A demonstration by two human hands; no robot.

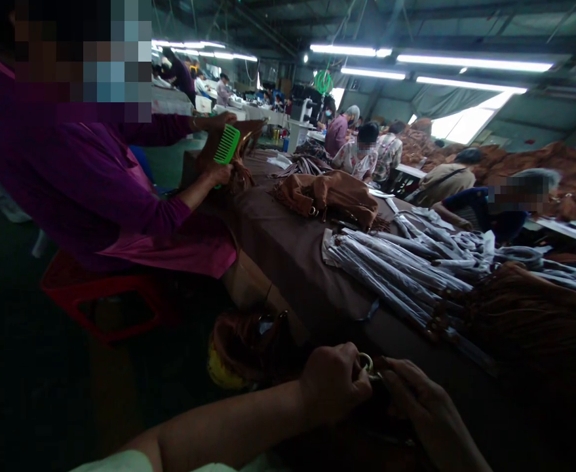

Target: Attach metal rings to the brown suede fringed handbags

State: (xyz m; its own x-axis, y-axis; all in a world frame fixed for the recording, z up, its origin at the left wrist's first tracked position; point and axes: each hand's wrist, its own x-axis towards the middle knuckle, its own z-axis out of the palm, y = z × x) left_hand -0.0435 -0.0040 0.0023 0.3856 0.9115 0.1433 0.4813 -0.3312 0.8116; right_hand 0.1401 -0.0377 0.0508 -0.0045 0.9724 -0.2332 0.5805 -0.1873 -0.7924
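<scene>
At the lower middle, my left hand [335, 379] is closed, pinching a gold-coloured metal ring [365, 361] between thumb and fingers. Close on the ring's other side is my right hand [418, 393], its fingers bent together over something dark. Deep shadow hides what those fingers hold and the dark piece under both hands. Just beyond my left forearm, brown material [241, 341] sits in a yellow container [223, 368].
A brown-covered table [288, 246] bears a brown fringed bag [337, 193], white-wrapped straps [396, 259] and a brown heap [528, 314]. At left, a person in purple [86, 177] on a red stool [105, 295] holds a green comb [227, 144] against brown fringe. Other people work behind.
</scene>
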